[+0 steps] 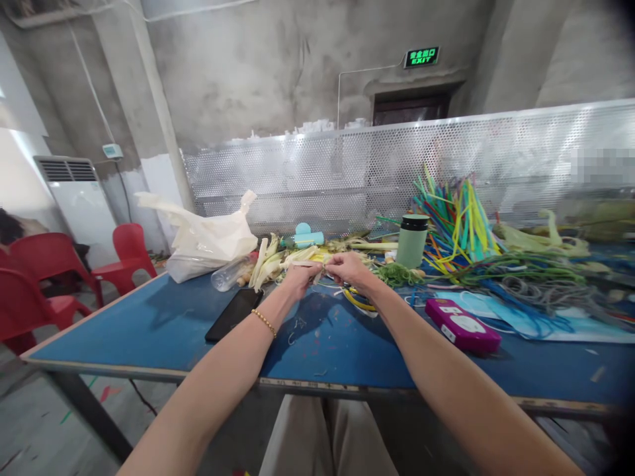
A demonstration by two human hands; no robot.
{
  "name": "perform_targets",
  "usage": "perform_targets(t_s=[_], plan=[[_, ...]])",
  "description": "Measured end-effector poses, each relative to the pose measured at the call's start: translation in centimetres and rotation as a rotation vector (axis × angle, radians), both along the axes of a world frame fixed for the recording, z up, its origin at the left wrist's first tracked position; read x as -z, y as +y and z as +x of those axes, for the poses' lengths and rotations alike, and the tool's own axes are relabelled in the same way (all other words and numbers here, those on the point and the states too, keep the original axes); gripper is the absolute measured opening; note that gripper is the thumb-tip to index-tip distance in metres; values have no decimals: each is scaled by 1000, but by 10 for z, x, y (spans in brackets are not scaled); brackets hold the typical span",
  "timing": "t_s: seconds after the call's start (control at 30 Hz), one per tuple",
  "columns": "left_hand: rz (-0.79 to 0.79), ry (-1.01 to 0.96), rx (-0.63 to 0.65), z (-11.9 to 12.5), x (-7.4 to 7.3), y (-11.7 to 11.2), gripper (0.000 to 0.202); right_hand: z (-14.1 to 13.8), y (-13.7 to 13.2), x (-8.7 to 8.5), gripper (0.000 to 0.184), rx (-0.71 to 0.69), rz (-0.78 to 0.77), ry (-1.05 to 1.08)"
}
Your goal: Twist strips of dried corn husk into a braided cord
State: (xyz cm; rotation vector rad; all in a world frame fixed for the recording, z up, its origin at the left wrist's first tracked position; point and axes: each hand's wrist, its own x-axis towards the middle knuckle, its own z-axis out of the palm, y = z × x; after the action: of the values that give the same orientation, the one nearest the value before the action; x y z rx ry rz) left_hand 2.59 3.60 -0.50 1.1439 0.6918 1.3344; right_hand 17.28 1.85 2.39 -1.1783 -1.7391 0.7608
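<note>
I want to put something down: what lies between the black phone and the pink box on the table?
In the head view, both hands, left and right, and bare blue table.

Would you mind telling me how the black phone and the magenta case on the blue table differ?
The black phone is dark, flat and thin, while the magenta case is bright pink-purple, thicker, with white markings on top. The phone lies nearer the left hand, the case off beyond the right hand. The phone's face is blank; the case's is patterned. Both are oblong, lie flat on the blue table, and neither is touched by a hand.
</note>
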Motion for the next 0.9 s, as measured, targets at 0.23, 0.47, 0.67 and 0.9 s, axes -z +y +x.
perform_targets(t_s=[0.23,0.47,0.67,0.9], plan=[[51,12,43,-3,-3,-3,23,2,4,-3,15,43,127,-55],[49,-9,55,-5,-4,-3,26,3,12,1,17,69,168,-82],[75,-17,43,-5,-5,-3,22,5,14,2,19,89,221,-166],[-29,-94,-142,-1,-6,0,21,-1,4,-2,31,329,370,-323]])
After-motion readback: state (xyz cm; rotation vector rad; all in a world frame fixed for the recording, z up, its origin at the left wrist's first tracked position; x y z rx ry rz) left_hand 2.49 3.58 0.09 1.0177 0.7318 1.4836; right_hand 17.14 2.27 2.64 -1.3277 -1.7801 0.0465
